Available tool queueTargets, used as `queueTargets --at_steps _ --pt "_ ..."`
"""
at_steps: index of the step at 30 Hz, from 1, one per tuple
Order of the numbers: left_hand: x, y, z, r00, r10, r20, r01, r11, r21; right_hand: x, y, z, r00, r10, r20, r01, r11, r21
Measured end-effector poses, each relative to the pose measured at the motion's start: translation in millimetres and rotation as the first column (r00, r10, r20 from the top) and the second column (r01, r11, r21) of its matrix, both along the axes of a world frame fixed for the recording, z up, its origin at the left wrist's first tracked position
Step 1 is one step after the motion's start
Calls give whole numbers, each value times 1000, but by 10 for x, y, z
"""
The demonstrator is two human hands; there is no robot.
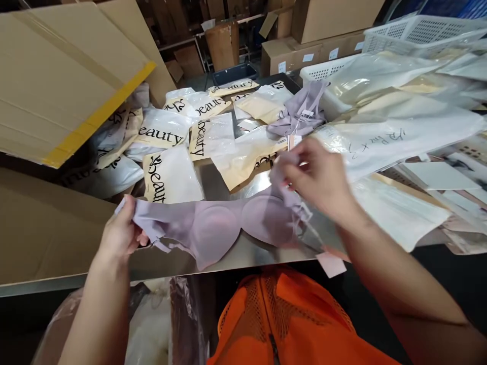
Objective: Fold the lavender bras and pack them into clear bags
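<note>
A lavender bra (218, 230) is stretched out between my two hands, above the front of the metal table (213, 177). My left hand (119, 230) pinches the end of its left band. On the other side, my right hand (314, 175) grips the right end, its fingers partly blurred. From the bra's right side hangs a pale pink tag (331, 264) on a string. Beyond my right hand lies another lavender garment (300, 111) with a white tag. Printed plastic packets (173, 175) are spread just behind the bra.
An open cardboard box (76, 76) stands at the left, more packets beside its flap. To the right are a white perforated basket (426, 33), a pile of clear bags (403, 126) and loose white cards (441, 175). Below the table's edge sits a plastic-lined container (186, 319).
</note>
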State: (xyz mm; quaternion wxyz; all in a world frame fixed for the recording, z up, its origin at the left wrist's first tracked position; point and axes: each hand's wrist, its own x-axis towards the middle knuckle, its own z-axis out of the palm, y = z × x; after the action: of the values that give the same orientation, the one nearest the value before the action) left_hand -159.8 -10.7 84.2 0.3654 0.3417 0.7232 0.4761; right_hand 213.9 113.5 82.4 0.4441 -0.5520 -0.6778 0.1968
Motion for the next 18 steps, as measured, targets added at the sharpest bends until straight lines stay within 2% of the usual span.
queueTargets --at_steps 1,2,4,5,6,8,9,10,11,12,13,14,15,16,18 --pt "75 42 30 999 -39 36 39 999 5 -180 -92 1 988 144 -50 -148 987 -68" --pt "147 86 53 995 -65 73 65 998 4 -333 -172 -9 945 311 -99 -323 935 -145" --pt "290 176 67 985 -107 136 109 994 -10 -526 -302 -60 810 541 -226 -584 777 -236" --pt "363 220 58 980 -124 154 128 992 -12 -559 -360 -99 759 577 -300 -645 727 -233" --pt "436 264 38 976 -147 163 150 989 -6 -554 -422 -146 739 556 -380 -654 727 -207" --pt "587 355 -26 965 -205 161 206 978 9 -467 -575 -267 742 391 -545 -556 813 -173" --pt "661 402 -63 952 -263 159 265 964 8 -408 -674 -341 737 302 -604 -504 842 -194" --pt "730 450 -98 922 -353 159 358 934 -3 -352 -788 -422 733 233 -639 -478 845 -239" --pt "791 497 -129 869 -470 156 479 878 -24 -306 -916 -508 736 195 -648 -485 820 -303" --pt "839 539 -153 799 -584 139 595 803 -46 -275 -1054 -595 748 194 -635 -514 774 -369" --pt "870 575 -171 731 -674 101 681 729 -64 -260 -1194 -678 767 229 -599 -548 719 -427" --pt "882 601 -183 685 -727 47 728 680 -85 -260 -1329 -751 784 285 -551 -576 667 -474" --pt "876 616 -194 674 -739 -18 733 671 -109 -273 -1452 -812 794 344 -502 -593 623 -511" --pt "853 621 -207 693 -716 -88 704 698 -129 -298 -1556 -859 792 401 -461 -609 583 -538" --pt "775 616 -254 734 -638 -234 618 769 -161 -374 -1703 -922 807 417 -417 -590 574 -568"
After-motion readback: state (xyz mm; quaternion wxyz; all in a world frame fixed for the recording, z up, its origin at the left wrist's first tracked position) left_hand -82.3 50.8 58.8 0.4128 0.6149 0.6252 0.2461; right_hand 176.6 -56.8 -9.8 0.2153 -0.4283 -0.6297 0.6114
